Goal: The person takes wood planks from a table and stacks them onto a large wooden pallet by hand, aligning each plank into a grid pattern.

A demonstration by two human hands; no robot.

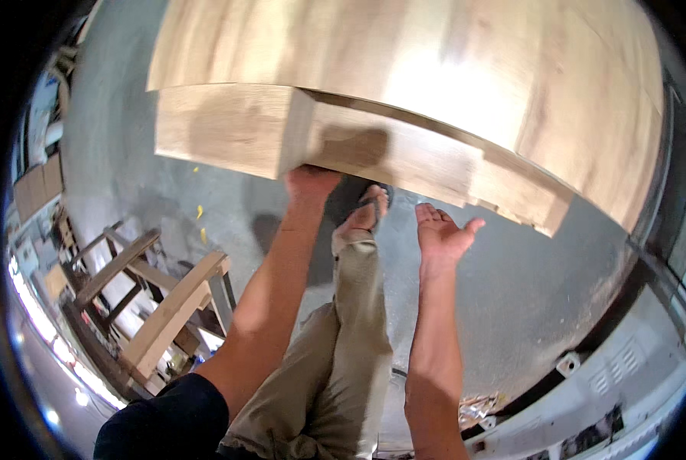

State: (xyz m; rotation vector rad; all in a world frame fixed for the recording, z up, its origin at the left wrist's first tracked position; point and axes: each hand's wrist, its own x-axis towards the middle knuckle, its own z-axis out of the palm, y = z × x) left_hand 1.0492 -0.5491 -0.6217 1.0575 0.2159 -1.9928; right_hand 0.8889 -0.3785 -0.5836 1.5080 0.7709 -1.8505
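A large light wood-grain desk fills the top of the view. Along its near side, a drawer at the left juts out further than the drawer panel beside it. My left hand is at the lower edge where these two meet, its fingers hidden beneath the wood. Palm up, my right hand is just short of the near edge, thumb spread and nothing in it. To its upper right, a shorter wood piece with a notched lower edge runs under the desktop.
My sandalled foot stands on the grey floor below the drawers. A wooden frame lies at the lower left. White metal equipment lines the lower right. Small yellow scraps dot the floor at left.
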